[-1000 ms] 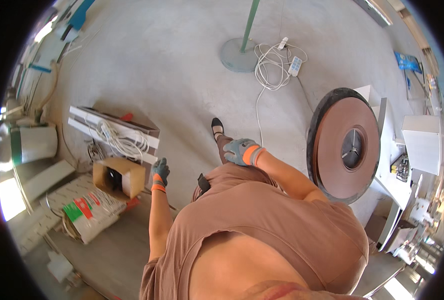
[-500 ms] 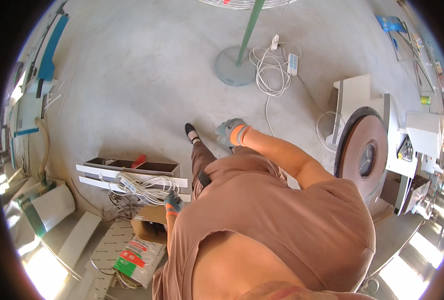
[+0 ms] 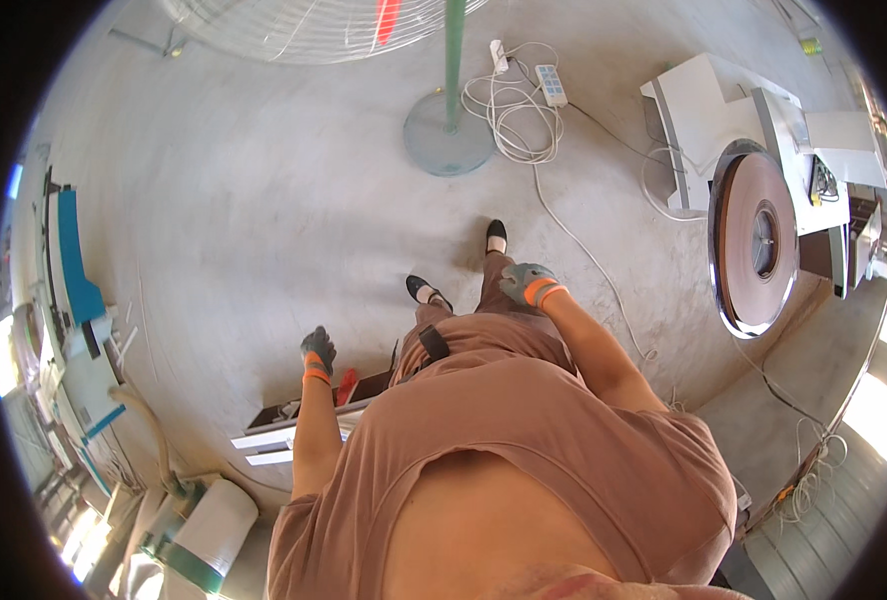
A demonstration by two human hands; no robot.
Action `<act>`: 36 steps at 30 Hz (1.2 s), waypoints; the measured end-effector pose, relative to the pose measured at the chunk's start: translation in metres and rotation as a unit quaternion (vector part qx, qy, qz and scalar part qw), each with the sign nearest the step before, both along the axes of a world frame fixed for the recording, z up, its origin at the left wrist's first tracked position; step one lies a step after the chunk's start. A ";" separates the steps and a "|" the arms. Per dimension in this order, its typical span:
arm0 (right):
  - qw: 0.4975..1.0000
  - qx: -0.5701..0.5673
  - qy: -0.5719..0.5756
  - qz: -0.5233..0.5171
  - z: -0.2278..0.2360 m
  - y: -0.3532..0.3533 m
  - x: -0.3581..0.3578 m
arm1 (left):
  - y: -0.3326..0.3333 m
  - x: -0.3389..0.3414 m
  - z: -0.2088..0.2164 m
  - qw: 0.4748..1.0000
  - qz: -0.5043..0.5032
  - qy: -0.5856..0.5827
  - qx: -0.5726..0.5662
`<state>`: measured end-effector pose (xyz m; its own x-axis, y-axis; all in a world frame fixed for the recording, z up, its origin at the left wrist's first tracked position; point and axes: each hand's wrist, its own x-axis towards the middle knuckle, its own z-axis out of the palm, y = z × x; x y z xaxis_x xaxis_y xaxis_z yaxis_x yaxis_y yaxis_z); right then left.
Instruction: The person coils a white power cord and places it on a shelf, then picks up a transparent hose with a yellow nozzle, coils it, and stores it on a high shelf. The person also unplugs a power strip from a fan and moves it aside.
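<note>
Both of my hands wear grey gloves with orange cuffs. My left hand (image 3: 319, 346) hangs at my left with its fingers curled in, and no object shows in it. Just below it stands a low, long box (image 3: 276, 414) with dark insides and white front strips, partly hidden by my arm and body. A red thing (image 3: 347, 386) sticks up inside that box. My right hand (image 3: 527, 283) is held in front of my right thigh, fingers bent in and nothing visible in them.
Ahead stands a fan with a green pole (image 3: 454, 65) and round base (image 3: 450, 135). Beside it lie a coiled white cable (image 3: 524, 140) and a power strip (image 3: 552, 86). A large brown roll (image 3: 754, 225) stands at a white machine (image 3: 699, 110) on the right. A white-green cylinder (image 3: 214, 535) is at lower left.
My left hand has left the coiled cable on the long box and swung forward. My body has moved and turned, so box and cylinder shift in view. My right hand stays curled.
</note>
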<state>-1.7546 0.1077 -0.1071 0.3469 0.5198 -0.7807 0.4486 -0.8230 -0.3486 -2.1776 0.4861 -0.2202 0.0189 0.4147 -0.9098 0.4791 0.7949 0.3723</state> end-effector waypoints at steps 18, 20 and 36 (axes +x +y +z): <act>0.989 -0.011 0.026 -0.148 -0.063 0.004 0.193 | -0.049 0.356 0.004 0.865 -0.464 -0.082 0.174; 0.980 -0.004 0.067 -0.190 -0.101 0.014 0.198 | -0.051 0.399 0.010 0.856 -0.507 -0.032 0.096; 0.873 0.181 0.083 -0.445 -0.358 0.043 0.211 | -0.145 0.779 -0.394 0.203 -0.906 0.001 0.372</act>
<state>-1.5441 0.1510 -0.4650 0.6371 0.3258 -0.6985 -0.3927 -0.6426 -0.6579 -1.3986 0.3407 -0.6137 0.7535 -0.2477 -0.6090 -0.2647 -0.9622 0.0640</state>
